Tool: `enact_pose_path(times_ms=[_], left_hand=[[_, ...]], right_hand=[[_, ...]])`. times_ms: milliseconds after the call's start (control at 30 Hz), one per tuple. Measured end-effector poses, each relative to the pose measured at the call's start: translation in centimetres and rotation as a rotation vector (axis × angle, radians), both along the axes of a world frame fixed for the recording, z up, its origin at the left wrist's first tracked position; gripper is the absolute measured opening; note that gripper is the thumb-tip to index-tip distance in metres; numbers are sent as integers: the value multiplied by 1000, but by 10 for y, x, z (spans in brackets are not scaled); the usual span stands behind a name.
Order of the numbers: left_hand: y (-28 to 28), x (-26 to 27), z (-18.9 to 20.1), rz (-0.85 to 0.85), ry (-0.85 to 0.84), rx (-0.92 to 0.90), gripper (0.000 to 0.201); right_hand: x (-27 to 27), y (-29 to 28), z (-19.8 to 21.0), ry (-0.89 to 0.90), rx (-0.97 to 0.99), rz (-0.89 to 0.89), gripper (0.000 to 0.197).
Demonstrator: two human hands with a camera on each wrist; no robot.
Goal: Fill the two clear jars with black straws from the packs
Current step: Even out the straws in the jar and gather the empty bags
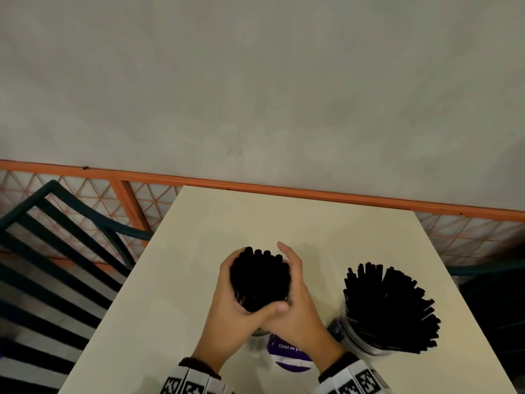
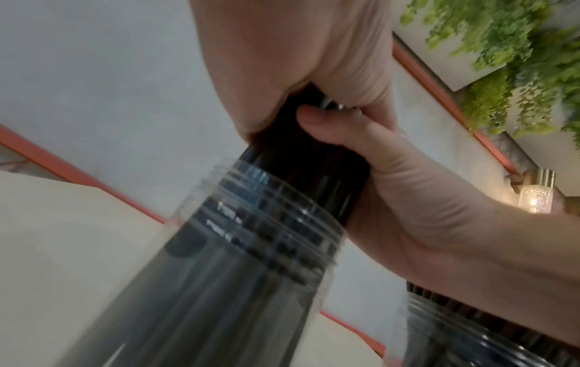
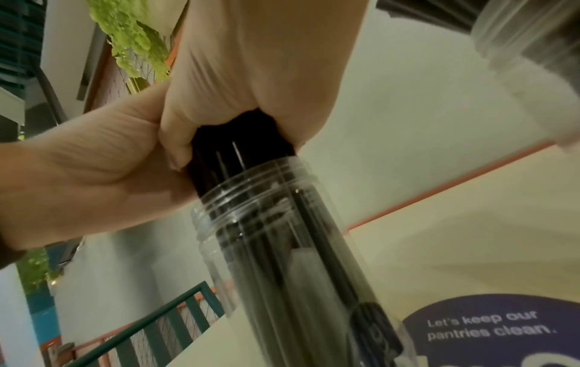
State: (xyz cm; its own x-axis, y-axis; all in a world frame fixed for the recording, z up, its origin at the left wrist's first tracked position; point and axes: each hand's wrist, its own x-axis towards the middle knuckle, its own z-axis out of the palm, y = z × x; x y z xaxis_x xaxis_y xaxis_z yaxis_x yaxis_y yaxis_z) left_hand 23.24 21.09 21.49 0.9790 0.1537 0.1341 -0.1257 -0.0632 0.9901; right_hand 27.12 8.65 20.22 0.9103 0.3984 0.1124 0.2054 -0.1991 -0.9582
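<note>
A thick bundle of black straws (image 1: 260,277) stands in a clear jar (image 1: 260,333) that my hands mostly hide in the head view. My left hand (image 1: 235,288) and right hand (image 1: 295,280) wrap round the bundle from both sides above the jar's threaded mouth (image 2: 267,211), with the left thumb lying over the right hand. In the right wrist view the straws (image 3: 238,154) reach down inside the jar (image 3: 282,248). A second clear jar (image 1: 366,341) stands to the right, packed with fanned-out black straws (image 1: 389,305).
The cream table (image 1: 284,223) bears a purple round sticker (image 1: 289,356) near its front edge. A dark green slatted chair (image 1: 56,237) stands at the left. An orange rail (image 1: 284,191) runs behind the table. A dark seat (image 1: 494,308) is at the right.
</note>
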Motion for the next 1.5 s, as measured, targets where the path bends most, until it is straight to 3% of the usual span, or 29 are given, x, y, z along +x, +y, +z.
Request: enact_pose_path(times_ms=[167,300,400,533,633,700,867,967,1033,1100,1233,1367,1433,1500], left_hand=[[23,-4,-6,-107,48,110,121],[28,-3,-9,-167,117,144,129],[17,0,-8,-167,119,90,122],[1,0,-9,-36,64,105,95],[1,1,-9,-1,70,85,91],[2,1,-9,-3,99,82,95],[10,-11,-4,-55,159,5,118],[23,-26,-2,2,186,106,134],[29,-37,0,29,232,133,139],[31,-51,5,8,287,143,140],[34,-92,17,-18,373,268,103],[53,-138,21,85,305,436,51],[60,-162,19,180,288,511,42],[64,-183,6,271,327,625,44]], right_hand=[[1,-23,-9,13,-63,26,131],[-1,-21,-11,76,-62,83,130],[1,-9,-12,96,-32,138,122],[1,3,-3,78,-52,82,85],[2,3,-1,70,-37,62,82],[4,2,-8,80,-65,53,87],[-3,-11,-22,156,-84,45,122],[-20,-25,-27,169,-160,-30,127],[-37,-38,-36,205,-198,-77,121],[-57,-48,-46,233,-214,-128,96],[-105,-49,-49,236,-364,-147,30],[-146,-37,-40,62,-434,-22,17],[-161,-27,-36,-13,-451,47,23],[-173,-15,-34,-37,-471,103,42]])
